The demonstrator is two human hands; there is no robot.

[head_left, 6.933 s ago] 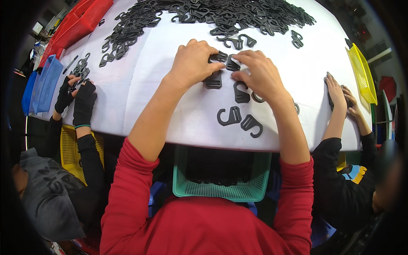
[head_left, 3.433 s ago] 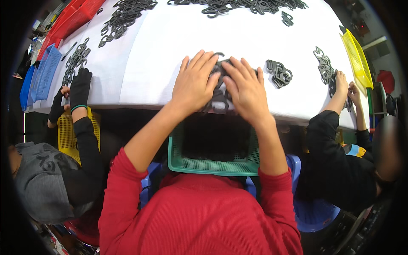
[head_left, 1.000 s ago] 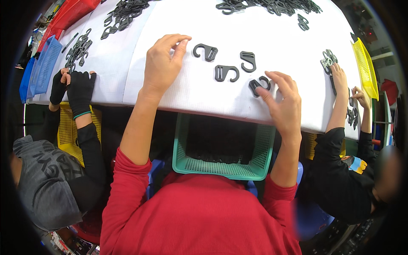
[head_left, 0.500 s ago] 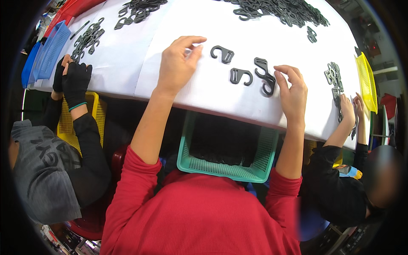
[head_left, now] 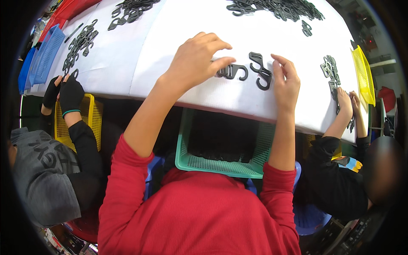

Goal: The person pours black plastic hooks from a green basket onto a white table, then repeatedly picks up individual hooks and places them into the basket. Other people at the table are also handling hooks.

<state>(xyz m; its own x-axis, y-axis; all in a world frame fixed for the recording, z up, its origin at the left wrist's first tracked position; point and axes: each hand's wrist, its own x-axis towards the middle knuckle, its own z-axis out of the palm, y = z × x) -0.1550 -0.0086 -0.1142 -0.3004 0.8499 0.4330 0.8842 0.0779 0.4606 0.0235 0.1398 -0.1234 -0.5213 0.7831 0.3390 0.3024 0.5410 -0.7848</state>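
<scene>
My left hand reaches over the table with thumb and fingers apart. Beside its thumb lies a black plastic strap hook, slotted at one end and curved at the other. Part of this spot is covered by the hand, and another hook seems to lie against it there. To the right, an upper black hook and a lower black hook lie touching one another. Just right of these is my right hand, fingers loosely bent and apart from the thumb, with nothing seen between them.
A large heap of black hooks lies at the far side, with a single hook near it. A green basket sits below the table edge. Co-workers' gloved hands and bare hands work left and right.
My left hand has moved right, covering the place of the upper left hook. My right hand stays beside the touching pair. The whole view has shifted slightly.
</scene>
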